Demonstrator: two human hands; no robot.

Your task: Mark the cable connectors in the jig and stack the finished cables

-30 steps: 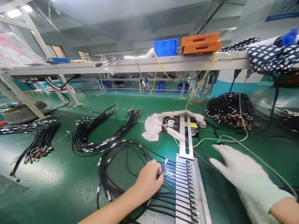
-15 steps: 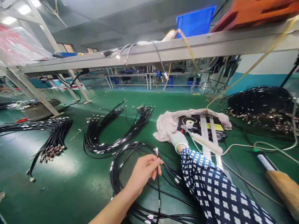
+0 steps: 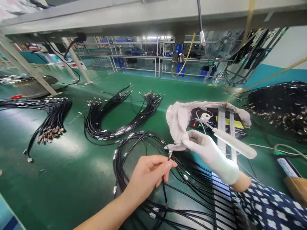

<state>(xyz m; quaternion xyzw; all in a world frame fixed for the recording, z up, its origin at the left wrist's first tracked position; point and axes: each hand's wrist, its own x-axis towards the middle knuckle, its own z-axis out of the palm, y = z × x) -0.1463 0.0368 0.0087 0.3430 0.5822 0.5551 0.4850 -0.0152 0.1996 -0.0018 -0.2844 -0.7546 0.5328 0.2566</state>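
Note:
Bare, my left hand (image 3: pixel 151 171) pinches a black cable (image 3: pixel 165 195) just below its end. Small coloured wires and a metal connector (image 3: pixel 170 154) stick up past the fingertips. My right hand (image 3: pixel 206 150), in a white glove, grips a pale cloth (image 3: pixel 177 119) by its near edge. A corner of that cloth reaches the connector and appears to touch it. The rest of the cloth drapes around a black soldering station (image 3: pixel 211 118). A soldering iron with a white handle (image 3: pixel 236 144) rests across two metal bars beside my right wrist.
Coiled black cables (image 3: pixel 117 166) lie under my hands. Another cable bundle (image 3: pixel 120 127) curves behind them, with more cables (image 3: pixel 54 111) at left and a dark heap (image 3: pixel 278 102) at right. A shelf beam (image 3: pixel 120 24) crosses overhead, with a cable (image 3: pixel 200 25) hanging down.
My right hand has come nearer, drawing a corner of the cloth to the connector. My left hand still pinches the cable. The view has tilted downward.

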